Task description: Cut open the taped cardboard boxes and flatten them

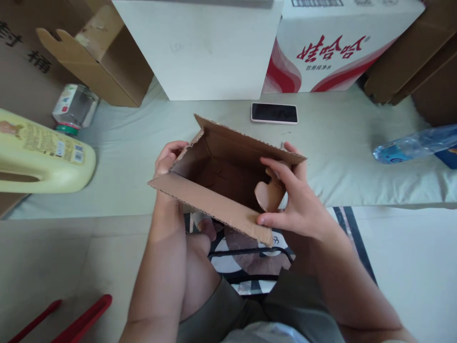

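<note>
From far off I watch the brown box (pixel 217 206) in the middle, by the near edge of the green cloth (pixel 124 162). I can look right down into its dark inside. My left hand (pixel 168 156) holds its left side. My right hand (pixel 298 200) holds its right side, by a bent flap (pixel 269 195). The phone (pixel 274 113) lies farther back. A clear bottle (pixel 410 148) lies right.

Likely a home: a phone (pixel 274 113) lies on a cloth (pixel 332 147). Boxes (pixel 214 55) stand beyond the phone, a jar (pixel 79 107) and jug (pixel 50 166) left of it, a bottle (pixel 410 146) right.
</note>
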`<state>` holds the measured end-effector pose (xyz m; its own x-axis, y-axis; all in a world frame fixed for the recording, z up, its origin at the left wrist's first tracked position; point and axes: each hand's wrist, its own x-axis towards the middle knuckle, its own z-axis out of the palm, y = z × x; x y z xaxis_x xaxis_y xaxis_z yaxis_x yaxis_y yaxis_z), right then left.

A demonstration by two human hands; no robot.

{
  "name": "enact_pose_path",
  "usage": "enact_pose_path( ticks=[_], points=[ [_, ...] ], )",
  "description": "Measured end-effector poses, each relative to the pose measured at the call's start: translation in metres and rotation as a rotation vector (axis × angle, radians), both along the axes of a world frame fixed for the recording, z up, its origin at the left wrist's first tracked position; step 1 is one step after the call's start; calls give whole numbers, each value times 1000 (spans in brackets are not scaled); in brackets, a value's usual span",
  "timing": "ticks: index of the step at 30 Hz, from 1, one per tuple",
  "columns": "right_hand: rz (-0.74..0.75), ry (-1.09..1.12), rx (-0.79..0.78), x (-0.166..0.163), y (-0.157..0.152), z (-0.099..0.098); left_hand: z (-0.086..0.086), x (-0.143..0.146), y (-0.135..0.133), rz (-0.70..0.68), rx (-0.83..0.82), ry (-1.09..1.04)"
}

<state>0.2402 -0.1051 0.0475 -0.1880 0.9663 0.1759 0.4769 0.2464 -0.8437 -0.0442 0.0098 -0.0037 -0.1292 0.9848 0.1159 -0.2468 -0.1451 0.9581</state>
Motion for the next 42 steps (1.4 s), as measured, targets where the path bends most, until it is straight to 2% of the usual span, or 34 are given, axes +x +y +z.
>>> enact_pose_path(
  ticks=[3,5,8,11,14,17,25,31,37,40,42],
  points=[
    [5,-8,18,2,1,-5,-5,-5,5,18,97,97],
    [-7,11,89,2,3,-11,-8,-4,5,49,203,140],
    [-55,192,225,-3,6,-22,-6,5,1,101,283,134],
    [-160,351,257,-7,8,-32,3,16,-7,130,212,92],
    [-237,304,287,-9,10,-36,12,22,-13,141,127,71],
    [-295,298,340,-10,14,-38,12,22,-12,133,142,116],
    [-399,224,334,-12,18,-42,-7,16,-6,150,288,254],
    [-415,342,334,-13,20,-52,-5,11,-12,68,235,176],
    [-402,374,288,-13,21,-55,-3,7,-8,20,261,295],
    [-389,463,277,-15,21,-60,-1,6,-6,38,240,260],
    [-381,543,253,-15,22,-64,1,4,-3,99,188,170]
  ],
)
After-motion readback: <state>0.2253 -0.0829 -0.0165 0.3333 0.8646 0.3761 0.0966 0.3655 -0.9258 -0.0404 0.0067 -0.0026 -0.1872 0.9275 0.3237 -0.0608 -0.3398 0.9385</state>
